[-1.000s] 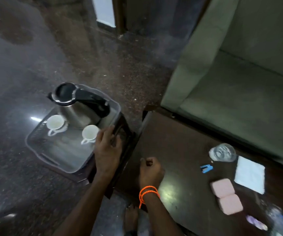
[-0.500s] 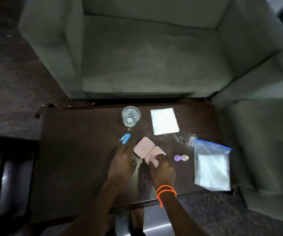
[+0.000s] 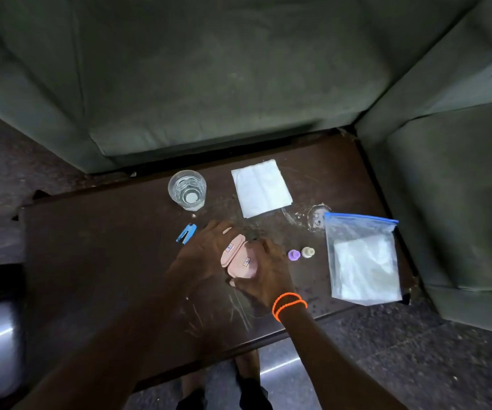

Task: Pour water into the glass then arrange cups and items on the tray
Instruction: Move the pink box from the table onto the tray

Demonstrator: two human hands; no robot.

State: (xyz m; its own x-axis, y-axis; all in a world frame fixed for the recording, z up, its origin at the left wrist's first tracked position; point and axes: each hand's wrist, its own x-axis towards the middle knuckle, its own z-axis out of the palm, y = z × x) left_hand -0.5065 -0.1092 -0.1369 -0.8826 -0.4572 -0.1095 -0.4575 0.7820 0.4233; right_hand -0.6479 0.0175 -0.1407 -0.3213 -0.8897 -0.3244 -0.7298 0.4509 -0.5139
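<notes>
Both hands are closed around two pink pads at the middle of the table point(image 3: 97, 261): the left hand point(image 3: 201, 255) holds the left pad point(image 3: 230, 252) tipped up on edge, and the right hand point(image 3: 268, 273) grips the right pad point(image 3: 243, 266), the two pads touching. This looks like the gathering step, picking up loose items for the tray, which is out of view. The next move calls for lifting both pads clear and carrying them off. The glass point(image 3: 187, 189) stands beyond, holding water, near a white napkin point(image 3: 261, 187).

Two pink pads point(image 3: 238, 260) tilted together; water-filled glass point(image 3: 187, 189) upright.
</notes>
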